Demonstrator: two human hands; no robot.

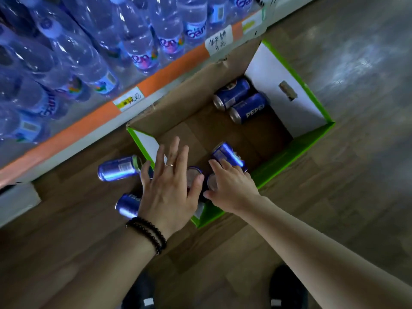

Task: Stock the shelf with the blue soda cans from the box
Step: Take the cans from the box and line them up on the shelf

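Cardboard, brown inside with green edges and white flaps, makes up the open box (287, 139) that sits on the wooden floor (334, 197) just beside the foot of the shelf (156, 79). Two blue soda cans (242, 100) lie on their sides, touching each other, in the far corner of the box by the white flap with the handle hole. At the near end of the box the right hand (231, 186) reaches down with its fingers laid over a tilted blue can (227, 155); whether they actually clamp it cannot be told. More can tops (194, 172) show between the two hands, inside the near end of the box. The left hand (169, 186) is spread flat with straight fingers above the near left corner of the box and grips nothing; it wears a ring and a black bead bracelet (147, 233) at the wrist. Outside the box, to its left on the floor, one blue can (119, 168) lies on its side, and another (128, 205) shows partly under the left wrist. Above the box, the shelf edge carries an orange strip with paper price labels (218, 42), and clear water bottles (84, 54) fill the shelf. Two dark shoes (287, 288) stand on the floor nearest the viewer.
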